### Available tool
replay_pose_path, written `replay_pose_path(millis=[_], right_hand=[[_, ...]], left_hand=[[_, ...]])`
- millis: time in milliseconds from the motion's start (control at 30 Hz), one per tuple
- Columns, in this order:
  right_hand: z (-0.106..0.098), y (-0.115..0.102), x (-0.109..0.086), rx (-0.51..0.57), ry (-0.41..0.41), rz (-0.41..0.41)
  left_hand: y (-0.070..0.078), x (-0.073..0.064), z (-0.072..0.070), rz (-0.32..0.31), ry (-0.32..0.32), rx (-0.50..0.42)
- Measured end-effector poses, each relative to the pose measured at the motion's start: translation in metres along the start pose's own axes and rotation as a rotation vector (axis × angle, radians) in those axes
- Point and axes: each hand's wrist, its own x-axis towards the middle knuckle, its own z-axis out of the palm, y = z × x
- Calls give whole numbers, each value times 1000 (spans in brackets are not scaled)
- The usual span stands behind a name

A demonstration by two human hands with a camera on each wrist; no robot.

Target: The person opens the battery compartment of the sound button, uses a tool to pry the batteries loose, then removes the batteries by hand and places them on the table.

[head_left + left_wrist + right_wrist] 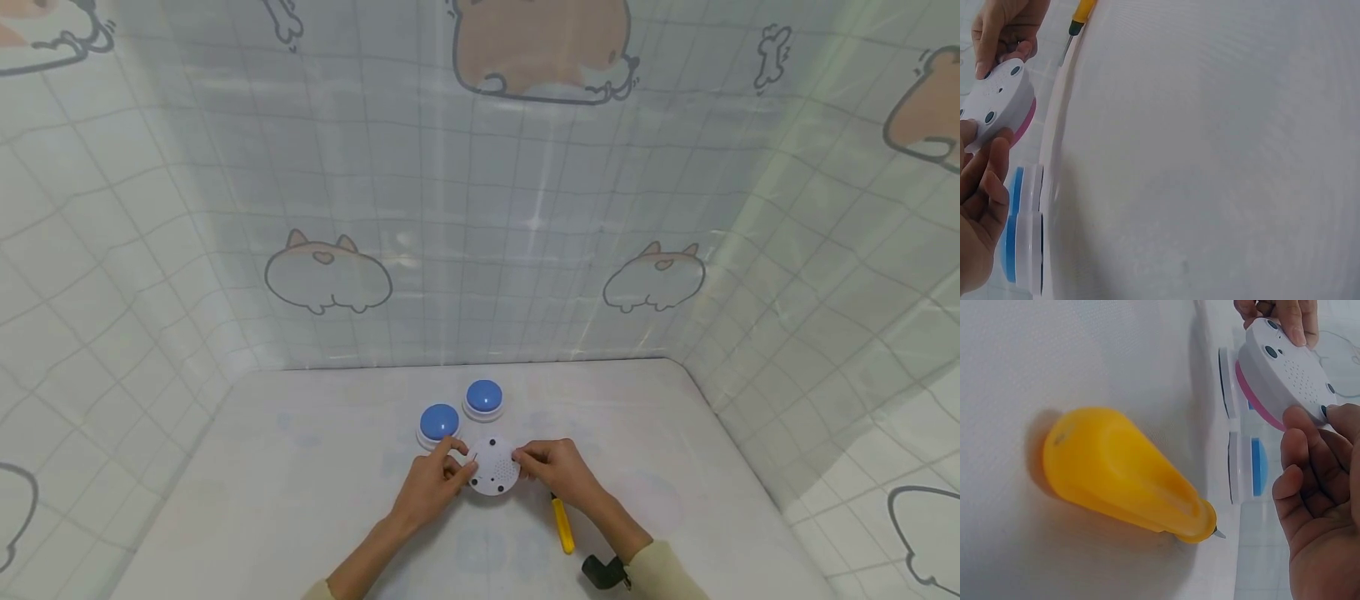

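Observation:
A round white push button (493, 465) is turned bottom up between my two hands, its dark round feet and a patch of small holes showing in the head view. Its pink top (1025, 122) faces down, seen in both wrist views. My left hand (429, 487) pinches the left edge between thumb and fingers. On the opposite edge, my right hand (561, 471) pinches the rim the same way. Just in front of the right hand lies a screwdriver (562, 525) with a yellow handle, its tip pointing away from me.
Two push buttons with blue tops stand on the white table behind the held one: a nearer blue button (439, 422) by my left fingers and a farther blue button (484, 396). A black object (602, 572) is beside the right sleeve. Patterned sheeting (480, 275) encloses the table.

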Motion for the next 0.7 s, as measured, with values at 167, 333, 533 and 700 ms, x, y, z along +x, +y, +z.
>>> replay_pose_path(millis=[167, 333, 533, 700], right_hand=[[1, -1, 0, 9, 3, 5], [5, 0, -1, -21, -9, 32], [7, 0, -1, 6, -44, 27], [8, -1, 0, 40, -112, -3]], left_hand=[[1, 0, 1, 14, 17, -18], [1, 1, 3, -4, 9, -22], [5, 3, 4, -23, -22, -75], [6, 4, 7, 6, -62, -100]])
